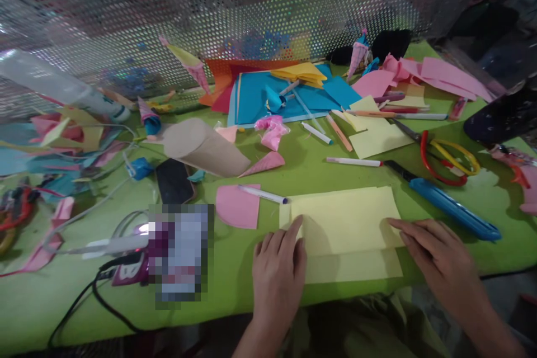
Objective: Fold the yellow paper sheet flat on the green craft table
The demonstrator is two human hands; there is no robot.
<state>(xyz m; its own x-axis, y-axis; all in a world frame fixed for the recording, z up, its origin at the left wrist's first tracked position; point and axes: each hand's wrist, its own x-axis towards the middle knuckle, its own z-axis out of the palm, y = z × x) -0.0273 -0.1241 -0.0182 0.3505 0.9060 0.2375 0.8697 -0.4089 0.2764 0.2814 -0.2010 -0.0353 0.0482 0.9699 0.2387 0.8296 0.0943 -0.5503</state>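
Pale yellow paper (pixel 348 224) lies in front of me on the green tabletop, with a second layer (pixel 356 268) showing below its lower edge. I cannot tell whether this is one folded sheet or two. My left hand (pixel 280 268) rests at the paper's left end, index finger stretched onto it and the fingers apart. At the right edge my right hand (pixel 440 263) touches the paper with its fingertips, fingers stretched out. A pink paper piece (pixel 238 207) and a capped pen (pixel 268 194) lie left of the paper. A blue box cutter (pixel 453 207) lies to the right.
Scissors (pixel 448 156), a white marker (pixel 354 161) and a cardboard tube (pixel 205 145) lie beyond the paper. Blue sheets (pixel 255 95) are stacked at the back near a perforated metal panel (pixel 251 5). A phone (pixel 174 179) and cables (pixel 96 291) are on the left.
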